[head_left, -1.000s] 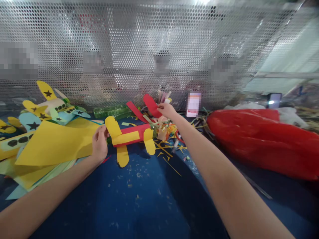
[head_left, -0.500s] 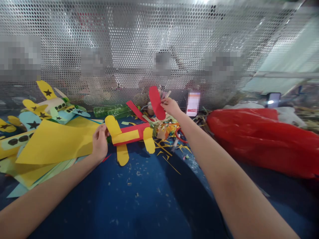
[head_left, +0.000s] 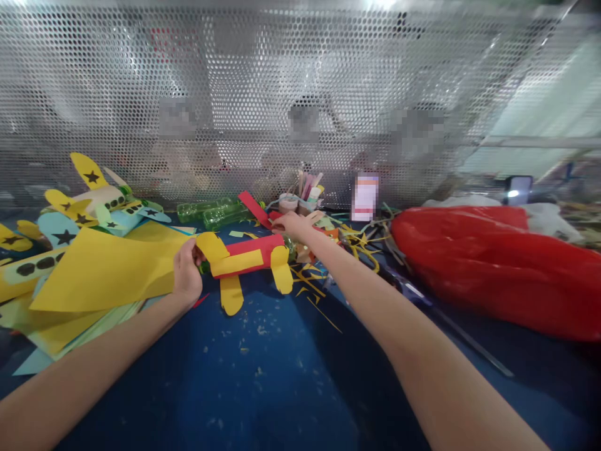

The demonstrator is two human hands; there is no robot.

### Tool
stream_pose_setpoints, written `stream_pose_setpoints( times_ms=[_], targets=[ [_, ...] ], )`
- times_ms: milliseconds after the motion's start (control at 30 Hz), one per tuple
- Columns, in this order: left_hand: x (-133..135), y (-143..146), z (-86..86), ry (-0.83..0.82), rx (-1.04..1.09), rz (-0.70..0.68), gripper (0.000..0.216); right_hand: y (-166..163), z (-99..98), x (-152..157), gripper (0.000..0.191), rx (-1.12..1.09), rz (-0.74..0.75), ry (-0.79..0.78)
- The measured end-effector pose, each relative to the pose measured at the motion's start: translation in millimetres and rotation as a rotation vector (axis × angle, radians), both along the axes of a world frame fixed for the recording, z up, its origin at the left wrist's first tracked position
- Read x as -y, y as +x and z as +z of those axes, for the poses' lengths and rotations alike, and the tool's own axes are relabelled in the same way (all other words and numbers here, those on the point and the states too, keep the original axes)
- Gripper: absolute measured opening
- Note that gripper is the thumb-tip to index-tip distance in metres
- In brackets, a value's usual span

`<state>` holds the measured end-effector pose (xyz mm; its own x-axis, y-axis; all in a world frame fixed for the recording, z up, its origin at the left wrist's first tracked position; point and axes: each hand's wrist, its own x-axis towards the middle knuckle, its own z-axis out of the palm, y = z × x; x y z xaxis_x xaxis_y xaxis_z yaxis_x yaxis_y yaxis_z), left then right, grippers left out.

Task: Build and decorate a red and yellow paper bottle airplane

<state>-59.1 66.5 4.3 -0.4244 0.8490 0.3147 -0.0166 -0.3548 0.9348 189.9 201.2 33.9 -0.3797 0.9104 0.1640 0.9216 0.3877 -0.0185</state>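
Nearest the camera is the blue tabletop (head_left: 263, 376), speckled with paper crumbs in front of the paper aeroplane (head_left: 244, 258). The aeroplane has a red tube body with yellow wings and lies on the tabletop. The left hand (head_left: 188, 272) is at its left end, fingers pinched together on the yellow rounded piece there. Left of the aeroplane, touching that hand, lies a yellow sheet (head_left: 103, 269) on other coloured sheets. The right hand (head_left: 292, 225) rests at the aeroplane's far right end with fingers curled down. Whether they clamp on anything cannot be told. Just behind the aeroplane lie a red strip (head_left: 253, 210) and green plastic bottles (head_left: 213, 213), then cups (head_left: 300, 199) of pens. Well to its right is a red plastic bag (head_left: 493, 269), and far to its left are finished planes (head_left: 94, 200) with black stars. Behind everything stands a perforated metal screen (head_left: 282, 94).
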Motion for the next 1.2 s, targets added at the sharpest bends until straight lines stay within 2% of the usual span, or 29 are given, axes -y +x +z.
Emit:
stream_pose_setpoints(
  times_ms=[167,333,400,500,633,767,867,967,1033,1133,1200],
  targets=[
    [2,1,0.7,0.056,-0.089,0.054,0.034,-7,-9.0,-5,0.037,0.031,-0.076,0.005],
    [-1,0,-0.2,0.094,-0.127,0.063,0.030,-10,-4.0,-4,0.020,-0.038,-0.151,0.032],
    [-2,-1,-2.1,0.109,-0.131,0.064,0.025,-11,-1.0,-1,0.022,-0.109,-0.181,0.062],
    [-5,-2,-5.7,0.114,-0.141,0.057,0.021,-8,4.4,3,0.026,-0.264,-0.192,0.133],
    [-7,-2,-7.8,0.072,-0.146,0.011,0.016,-1,15.8,5,0.027,-0.527,-0.133,0.209],
    [-8,1,-8.3,0.005,-0.136,-0.016,0.010,7,27.8,2,0.029,-0.770,-0.144,0.217],
    [-8,0,-11.3,-0.066,-0.137,-0.033,0.021,14,34.7,4,0.019,-1.122,-0.109,0.136],
    [-10,-3,-16.0,-0.106,-0.175,-0.007,0.034,25,41.9,15,0.012,-1.484,-0.010,-0.007],
    [-13,-4,-18.0,-0.100,-0.191,0.001,0.034,33,48.4,26,0.007,-1.539,0.018,-0.068],
    [-16,-5,-14.3,-0.067,-0.192,0.000,0.025,45,63.7,44,0.031,-1.550,0.017,-0.107],
    [-18,-5,-4.6,-0.023,-0.197,-0.014,0.021,52,77.9,58,0.041,-1.537,0.075,-0.111]
  ],
)
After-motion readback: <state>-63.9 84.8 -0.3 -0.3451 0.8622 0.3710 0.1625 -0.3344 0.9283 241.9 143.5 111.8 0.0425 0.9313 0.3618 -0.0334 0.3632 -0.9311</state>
